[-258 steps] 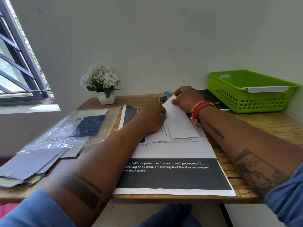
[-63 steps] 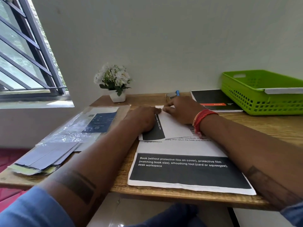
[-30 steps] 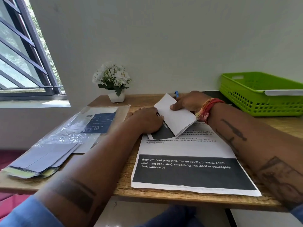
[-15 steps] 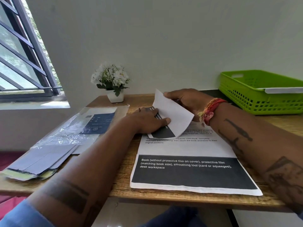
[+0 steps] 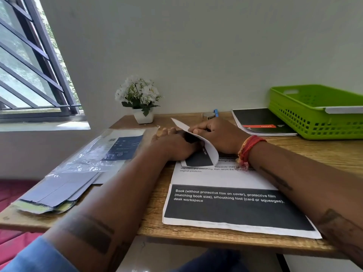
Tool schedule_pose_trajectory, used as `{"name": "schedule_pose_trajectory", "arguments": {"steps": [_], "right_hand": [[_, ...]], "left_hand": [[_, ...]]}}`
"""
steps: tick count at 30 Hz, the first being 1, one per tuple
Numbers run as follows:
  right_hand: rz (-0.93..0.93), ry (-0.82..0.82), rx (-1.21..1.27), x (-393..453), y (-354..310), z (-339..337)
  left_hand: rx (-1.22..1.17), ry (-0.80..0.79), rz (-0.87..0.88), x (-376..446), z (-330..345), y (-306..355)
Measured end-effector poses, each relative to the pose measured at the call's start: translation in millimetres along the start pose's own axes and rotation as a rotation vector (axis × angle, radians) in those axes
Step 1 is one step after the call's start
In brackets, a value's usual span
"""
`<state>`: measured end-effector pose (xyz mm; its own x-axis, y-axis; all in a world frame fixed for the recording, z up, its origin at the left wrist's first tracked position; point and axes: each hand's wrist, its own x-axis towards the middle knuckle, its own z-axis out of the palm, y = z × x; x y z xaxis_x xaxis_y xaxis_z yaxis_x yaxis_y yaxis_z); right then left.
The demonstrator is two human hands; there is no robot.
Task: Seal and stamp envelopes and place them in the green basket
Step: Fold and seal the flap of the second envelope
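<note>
Two hands at folded sheet (image 5: 210,152): my left hand (image 5: 174,146) presses flat, right hand (image 5: 218,136) pinches raised flap.

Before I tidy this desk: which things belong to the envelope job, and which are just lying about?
Job: folded sheet held by right hand, pressed by left hand; envelope stack; green basket.
Lying about: flower pot; black notebook; plastic packet.

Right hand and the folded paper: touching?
Touching. The head view shows the right hand pinching the folded paper's raised edge between fingers and thumb.
</note>
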<state>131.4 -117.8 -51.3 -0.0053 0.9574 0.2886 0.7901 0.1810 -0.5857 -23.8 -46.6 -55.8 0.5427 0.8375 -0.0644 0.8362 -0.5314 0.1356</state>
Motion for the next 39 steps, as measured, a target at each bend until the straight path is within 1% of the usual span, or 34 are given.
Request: {"name": "schedule_pose_trajectory", "arguments": {"steps": [3, 6, 8, 10, 11, 13, 16, 17, 20, 22, 23, 25, 26, 27, 30, 31, 34, 36, 37, 39], "right_hand": [[-0.005, 0.023, -0.025, -1.3, -0.9, -1.3], [0.015, 0.043, 0.011, -1.6, -0.2, -2.5], [0.024, 0.048, 0.0, -0.9, 0.0, -2.3], [0.035, 0.048, -0.003, -0.9, 0.4, -2.2], [0.042, 0.052, 0.018, -0.3, 1.5, -2.2], [0.067, 0.097, 0.083, 2.2, 3.2, -3.3], [0.115, 0.218, 0.214, 6.3, 8.5, -5.3], [0.117, 0.223, 0.246, 5.8, 9.0, -5.9], [0.111, 0.131, 0.268, 5.8, 11.9, -4.6], [0.179, 0.129, 0.332, 8.3, 12.5, -3.4], [0.229, 0.139, 0.421, 9.5, 12.5, -3.2], [0.294, 0.131, 0.59, 9.9, 11.4, -2.9], [0.291, 0.115, 0.603, 9.0, 11.7, -2.9], [0.262, 0.1, 0.55, 8.1, 12.5, -3.0], [0.135, 0.079, 0.269, 6.3, 11.6, -2.6], [0.122, 0.068, 0.24, 6.8, 10.7, -1.7], [0.141, 0.056, 0.294, 7.7, 10.2, 0.9], [0.172, 0.062, 0.333, 8.1, 11.5, 0.7], [0.18, 0.06, 0.342, 8.3, 12.9, 0.2], [0.165, 0.04, 0.294, 7.7, 14.9, -0.5]], "left_hand": [[0.01, -0.008, -0.045, -4.0, 1.6, -1.3], [0.011, 0.038, -0.059, -5.1, 5.2, -0.6], [0.073, 0.127, -0.007, -6.2, 5.2, 1.4], [0.137, 0.243, 0.1, -6.6, 5.4, 6.9], [0.122, 0.264, 0.15, -6.2, 5.6, 10.2], [0.044, 0.201, 0.186, -3.3, 8.8, 14.8], [0.013, 0.052, 0.135, -1.1, 13.2, 18.8], [0.025, 0.029, 0.117, -1.0, 13.5, 19.2], [0.037, 0.0, 0.099, -1.6, 13.5, 20.7], [-0.049, 0.003, 0.117, -2.5, 9.6, 17.9], [-0.131, 0.024, 0.126, -3.5, 5.6, 14.9], [-0.303, 0.097, 0.112, -4.3, -1.8, 7.6], [-0.357, 0.133, 0.103, -5.0, -4.9, 4.9], [-0.38, 0.155, 0.098, -5.0, -6.9, 3.3], [-0.42, 0.202, 0.098, -6.1, -7.3, 4.6], [-0.408, 0.223, 0.081, -6.9, -7.3, 5.1], [-0.39, 0.317, -0.034, -7.6, -10.6, 2.0], [-0.492, 0.335, -0.129, -5.0, -10.0, -5.6], [-0.524, 0.339, -0.141, -4.0, -9.1, -8.0], [-0.493, 0.325, -0.102, -3.5, -7.6, -8.1]]}}
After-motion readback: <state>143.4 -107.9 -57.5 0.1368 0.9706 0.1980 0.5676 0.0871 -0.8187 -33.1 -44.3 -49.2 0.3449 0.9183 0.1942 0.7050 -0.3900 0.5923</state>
